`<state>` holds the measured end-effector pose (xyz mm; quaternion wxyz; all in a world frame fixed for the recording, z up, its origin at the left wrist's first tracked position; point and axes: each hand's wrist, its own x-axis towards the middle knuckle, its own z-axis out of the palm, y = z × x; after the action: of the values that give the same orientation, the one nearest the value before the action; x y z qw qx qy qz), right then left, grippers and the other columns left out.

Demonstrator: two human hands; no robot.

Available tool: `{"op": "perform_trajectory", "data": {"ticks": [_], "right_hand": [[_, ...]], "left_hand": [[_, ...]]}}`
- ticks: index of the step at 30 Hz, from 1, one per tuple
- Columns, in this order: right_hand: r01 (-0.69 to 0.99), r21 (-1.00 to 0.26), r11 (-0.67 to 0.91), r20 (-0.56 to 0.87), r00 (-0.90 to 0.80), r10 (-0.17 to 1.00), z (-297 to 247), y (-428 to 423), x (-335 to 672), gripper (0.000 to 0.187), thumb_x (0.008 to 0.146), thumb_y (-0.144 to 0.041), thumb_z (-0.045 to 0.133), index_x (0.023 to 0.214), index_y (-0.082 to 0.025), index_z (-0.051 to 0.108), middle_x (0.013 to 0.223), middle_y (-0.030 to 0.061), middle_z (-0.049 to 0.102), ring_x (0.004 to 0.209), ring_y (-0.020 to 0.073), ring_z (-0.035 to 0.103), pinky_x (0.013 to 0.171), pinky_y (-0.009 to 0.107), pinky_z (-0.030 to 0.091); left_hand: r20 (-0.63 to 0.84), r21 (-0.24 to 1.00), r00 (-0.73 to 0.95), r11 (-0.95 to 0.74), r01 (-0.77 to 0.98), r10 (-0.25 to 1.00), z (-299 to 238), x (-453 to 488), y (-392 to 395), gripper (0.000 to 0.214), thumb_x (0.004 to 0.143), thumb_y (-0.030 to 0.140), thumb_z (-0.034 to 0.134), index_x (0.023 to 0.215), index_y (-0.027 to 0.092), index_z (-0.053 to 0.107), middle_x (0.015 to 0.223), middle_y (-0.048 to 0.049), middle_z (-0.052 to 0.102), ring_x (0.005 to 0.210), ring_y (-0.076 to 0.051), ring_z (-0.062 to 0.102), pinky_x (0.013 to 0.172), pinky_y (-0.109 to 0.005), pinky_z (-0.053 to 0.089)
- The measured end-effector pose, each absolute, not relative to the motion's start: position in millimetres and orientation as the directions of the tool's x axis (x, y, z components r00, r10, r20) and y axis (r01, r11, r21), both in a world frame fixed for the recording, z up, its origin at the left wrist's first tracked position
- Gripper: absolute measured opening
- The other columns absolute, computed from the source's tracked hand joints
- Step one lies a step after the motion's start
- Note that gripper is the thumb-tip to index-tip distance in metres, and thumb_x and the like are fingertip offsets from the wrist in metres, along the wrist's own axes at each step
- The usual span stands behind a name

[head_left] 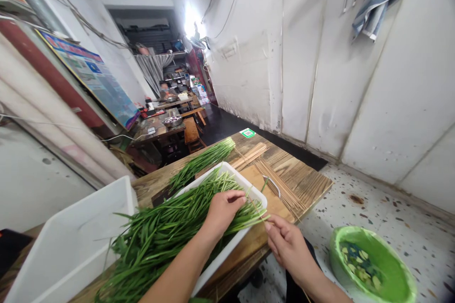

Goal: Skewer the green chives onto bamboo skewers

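My left hand point(225, 210) is over a heap of green garlic chives point(167, 236) piled in a white plastic tray point(227, 255). Its thumb and index finger pinch together among the pale stem ends. Just right of the tray's corner, my right hand point(289, 248) is closed, thumb against fingers, around a thin bamboo skewer point(256, 207) that slants up toward my left fingertips. Pale chive stems reach as far as the right fingertips. Exactly what lies between the left fingertips is too small to make out.
Behind the tray lies another bunch of chives point(206, 158). Bundles of bamboo skewers point(280, 184) rest by a wooden cutting board point(275, 206). A second white bin point(81, 236) stands left. On the floor at right is a green-lined bucket point(398, 265). A person sits at a far table.
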<state>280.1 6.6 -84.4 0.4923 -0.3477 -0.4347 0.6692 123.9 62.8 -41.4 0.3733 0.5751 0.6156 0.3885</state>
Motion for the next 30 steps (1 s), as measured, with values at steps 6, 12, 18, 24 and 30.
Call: {"op": "perform_trajectory", "data": {"ticks": [6, 12, 18, 24, 30], "right_hand": [[-0.340, -0.934, -0.113, -0.012, -0.287, 0.958, -79.8, 9.8, 282.1, 0.035, 0.081, -0.045, 0.052, 0.094, -0.013, 0.055, 0.042, -0.0119, 0.024, 0.034, 0.0032, 0.017, 0.032, 0.016, 0.011], [-0.368, -0.926, -0.084, 0.030, -0.294, 0.955, -80.9, 12.8, 281.1, 0.032, 0.081, -0.044, 0.052, 0.091, -0.013, 0.057, 0.045, -0.0106, 0.026, 0.035, 0.0031, 0.018, 0.033, 0.017, 0.010], [-0.371, -0.925, -0.078, 0.035, -0.288, 0.957, -82.8, 12.2, 280.4, 0.033, 0.081, -0.044, 0.051, 0.092, -0.013, 0.057, 0.048, -0.0101, 0.026, 0.036, 0.0032, 0.017, 0.034, 0.017, 0.011], [-0.355, -0.931, -0.084, 0.023, -0.286, 0.958, -85.3, 12.0, 280.8, 0.035, 0.082, -0.045, 0.050, 0.095, -0.013, 0.057, 0.045, -0.0108, 0.024, 0.035, 0.0037, 0.017, 0.034, 0.018, 0.010], [-0.333, -0.939, -0.086, 0.010, -0.277, 0.961, -85.2, 12.1, 281.2, 0.038, 0.079, -0.048, 0.052, 0.095, -0.013, 0.057, 0.046, -0.0101, 0.026, 0.035, 0.0038, 0.018, 0.033, 0.018, 0.011]], "left_hand": [[0.017, 0.922, -0.148, 0.041, 0.385, 0.989, -42.3, 123.2, 63.4, 0.024, 0.061, 0.029, 0.065, 0.078, 0.013, 0.071, 0.082, -0.0076, 0.071, 0.076, -0.021, 0.064, 0.074, -0.030, 0.048], [-0.042, 0.959, -0.112, 0.072, 0.276, 0.993, -43.2, 121.6, 62.9, 0.033, 0.065, 0.033, 0.063, 0.089, 0.012, 0.069, 0.078, -0.0075, 0.072, 0.074, -0.019, 0.064, 0.077, -0.030, 0.047], [-0.071, 0.965, -0.108, 0.096, 0.243, 0.992, -41.8, 122.0, 61.2, 0.032, 0.061, 0.031, 0.067, 0.086, 0.013, 0.070, 0.087, -0.0079, 0.071, 0.082, -0.020, 0.064, 0.078, -0.029, 0.047], [-0.056, 0.964, -0.109, 0.083, 0.253, 0.992, -40.5, 123.2, 61.1, 0.031, 0.061, 0.032, 0.067, 0.085, 0.013, 0.070, 0.088, -0.0077, 0.071, 0.084, -0.022, 0.063, 0.081, -0.030, 0.047], [-0.037, 0.959, -0.123, 0.070, 0.274, 0.992, -41.7, 122.4, 61.5, 0.029, 0.061, 0.034, 0.067, 0.082, 0.014, 0.071, 0.087, -0.0071, 0.071, 0.083, -0.021, 0.064, 0.080, -0.029, 0.047]]}}
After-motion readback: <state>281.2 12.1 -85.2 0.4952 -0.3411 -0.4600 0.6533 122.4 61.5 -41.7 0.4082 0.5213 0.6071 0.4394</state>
